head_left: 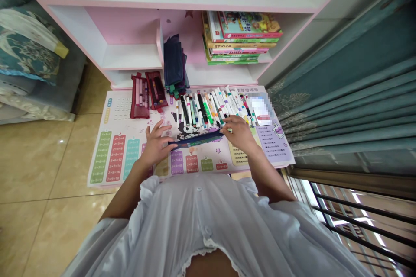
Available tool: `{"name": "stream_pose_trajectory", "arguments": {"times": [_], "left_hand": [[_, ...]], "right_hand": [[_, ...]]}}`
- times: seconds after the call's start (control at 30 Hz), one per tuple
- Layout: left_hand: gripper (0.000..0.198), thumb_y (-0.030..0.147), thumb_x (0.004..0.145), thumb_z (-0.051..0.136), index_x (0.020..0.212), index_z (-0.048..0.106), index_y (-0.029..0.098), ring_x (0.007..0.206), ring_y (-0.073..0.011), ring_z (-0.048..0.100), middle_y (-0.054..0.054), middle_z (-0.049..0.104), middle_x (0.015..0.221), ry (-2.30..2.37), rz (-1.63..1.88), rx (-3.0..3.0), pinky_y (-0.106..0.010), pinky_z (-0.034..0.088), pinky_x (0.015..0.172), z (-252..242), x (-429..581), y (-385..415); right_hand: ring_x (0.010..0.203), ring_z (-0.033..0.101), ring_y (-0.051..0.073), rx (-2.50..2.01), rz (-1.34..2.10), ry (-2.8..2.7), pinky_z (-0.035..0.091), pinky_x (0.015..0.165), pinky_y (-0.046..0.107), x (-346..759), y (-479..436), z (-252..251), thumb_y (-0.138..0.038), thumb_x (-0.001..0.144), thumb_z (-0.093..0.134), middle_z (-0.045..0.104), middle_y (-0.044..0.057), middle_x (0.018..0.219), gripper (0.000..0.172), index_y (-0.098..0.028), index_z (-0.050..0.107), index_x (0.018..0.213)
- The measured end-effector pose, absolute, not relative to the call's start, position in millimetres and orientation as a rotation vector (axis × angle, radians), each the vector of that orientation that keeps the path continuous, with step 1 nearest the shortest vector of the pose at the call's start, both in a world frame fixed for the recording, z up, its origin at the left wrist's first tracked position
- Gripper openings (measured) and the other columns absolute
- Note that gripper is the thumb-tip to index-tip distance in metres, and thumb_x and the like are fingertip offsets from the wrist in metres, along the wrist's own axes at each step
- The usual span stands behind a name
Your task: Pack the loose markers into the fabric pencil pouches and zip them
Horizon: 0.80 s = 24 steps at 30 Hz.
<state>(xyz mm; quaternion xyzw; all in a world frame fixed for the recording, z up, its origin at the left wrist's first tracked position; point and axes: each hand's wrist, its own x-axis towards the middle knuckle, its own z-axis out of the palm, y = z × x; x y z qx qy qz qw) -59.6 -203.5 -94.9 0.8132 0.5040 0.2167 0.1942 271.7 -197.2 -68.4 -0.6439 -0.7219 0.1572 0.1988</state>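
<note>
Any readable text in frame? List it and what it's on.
"2×2=4" down to "2×9=18": red column, desk mat.
"7×7=49", "7×8=56", "7×9=63": red box, same mat.
Book spines, pens, purple panel: too small.
White card: blurred.
Pencil case: none visible.

One blue pencil case (195, 139), two red pencil cases (140, 97), one printed mat (117, 151), roughly six books (240, 37) (spines blur together), markers (211, 106) too crowded to count
</note>
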Motion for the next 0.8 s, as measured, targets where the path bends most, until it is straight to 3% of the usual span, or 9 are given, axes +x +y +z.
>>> {"name": "stream_pose_trajectory", "arguments": {"times": [0.8], "left_hand": [[0.019,0.043,0.081,0.068,0.074,0.074,0.026,0.142,-0.0335,0.032,-0.004,0.062,0.130,1.435,0.597,2.298,-0.062,0.011,0.116,-96,-62,-202]], "right_hand": [[0.106,0.061,0.031,-1.741,0.302,-1.916,0.047,0.093,0.053,289,-200,-79,-0.028,0.080,0.062,0.072,0.009,0.104,0.019,-0.021,0.068,0.064]]}}
